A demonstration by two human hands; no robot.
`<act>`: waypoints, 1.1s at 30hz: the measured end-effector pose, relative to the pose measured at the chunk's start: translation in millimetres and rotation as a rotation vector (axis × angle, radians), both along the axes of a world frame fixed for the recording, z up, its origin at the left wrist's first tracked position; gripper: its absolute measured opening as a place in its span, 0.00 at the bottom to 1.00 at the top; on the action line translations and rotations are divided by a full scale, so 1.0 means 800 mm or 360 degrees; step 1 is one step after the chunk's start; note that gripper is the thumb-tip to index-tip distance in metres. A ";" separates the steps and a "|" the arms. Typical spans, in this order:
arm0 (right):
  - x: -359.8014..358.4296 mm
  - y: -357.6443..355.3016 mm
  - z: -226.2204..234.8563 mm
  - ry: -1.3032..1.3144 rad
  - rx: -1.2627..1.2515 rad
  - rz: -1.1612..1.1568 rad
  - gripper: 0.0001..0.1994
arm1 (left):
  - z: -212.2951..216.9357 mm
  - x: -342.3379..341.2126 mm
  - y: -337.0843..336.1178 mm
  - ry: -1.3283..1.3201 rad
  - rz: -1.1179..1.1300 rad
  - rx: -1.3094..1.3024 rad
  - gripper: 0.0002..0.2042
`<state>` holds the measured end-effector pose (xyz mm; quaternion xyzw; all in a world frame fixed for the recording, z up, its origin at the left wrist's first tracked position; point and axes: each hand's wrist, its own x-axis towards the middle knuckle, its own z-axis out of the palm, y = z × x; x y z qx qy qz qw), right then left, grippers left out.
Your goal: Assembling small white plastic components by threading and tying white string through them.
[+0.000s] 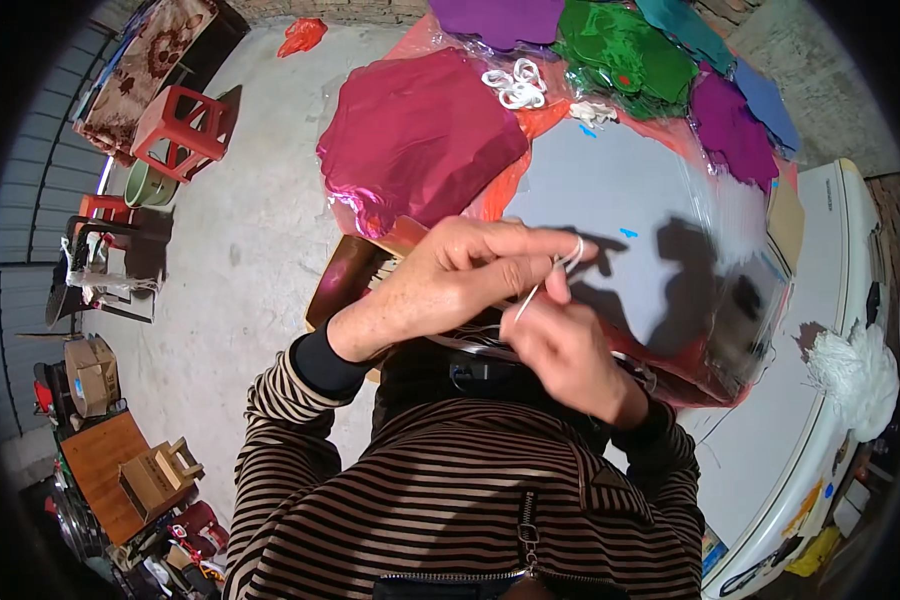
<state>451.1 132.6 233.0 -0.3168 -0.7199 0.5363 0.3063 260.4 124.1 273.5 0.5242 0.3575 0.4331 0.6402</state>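
My left hand [460,275] is held over the near edge of the plastic-covered table [640,190], with a thin white string [568,260] looped around its index finger. My right hand [565,350] sits just below it and pinches the same string between thumb and fingers, so the string runs taut between the two hands. Both hands hover above my chest in a striped top. A small heap of white string loops [515,85] lies farther back on the table. Stacks of shiny foil sheets lie behind it: magenta [415,130], green [625,55] and purple [735,130].
A white appliance [820,430] with a wad of white string [855,370] on top stands at the right. To the left on the concrete floor [250,250] are a red plastic stool [180,125], a green basin [148,185], cardboard boxes [90,375] and a small wooden stool [160,475].
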 end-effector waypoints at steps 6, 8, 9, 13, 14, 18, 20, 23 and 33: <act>0.022 0.034 0.050 -0.0155 -0.0050 -0.0677 0.04 | 0.005 -0.010 0.002 0.0155 -0.0026 0.0267 0.12; -0.018 0.013 0.015 -0.0054 -0.0089 -0.0452 0.03 | 0.001 -0.012 -0.005 0.0184 -0.0035 0.0292 0.11; -0.037 0.002 0.006 0.0050 -0.0131 -0.0230 0.03 | -0.007 -0.015 -0.010 0.0208 0.0052 0.0321 0.11; -0.025 -0.029 0.018 0.0262 0.0356 0.0179 0.03 | -0.049 -0.031 -0.016 0.0300 0.0228 0.0435 0.10; -0.023 -0.017 0.026 0.0389 0.0075 -0.0174 0.04 | -0.060 -0.036 -0.016 0.0342 0.0215 0.0538 0.10; -0.041 -0.008 -0.019 0.0164 0.0033 -0.0180 0.04 | -0.063 -0.032 -0.012 0.0334 0.0257 0.0791 0.10; -0.047 -0.012 -0.017 0.0000 0.0160 0.0008 0.04 | -0.066 -0.037 -0.010 0.0313 0.0295 0.0873 0.11; -0.033 -0.016 0.016 0.0116 0.0072 0.0071 0.09 | -0.081 -0.053 0.006 0.0674 0.0415 0.1137 0.08; -0.045 0.025 -0.019 0.0449 0.0208 0.0224 0.05 | -0.102 -0.050 0.004 0.0384 0.0399 0.0777 0.08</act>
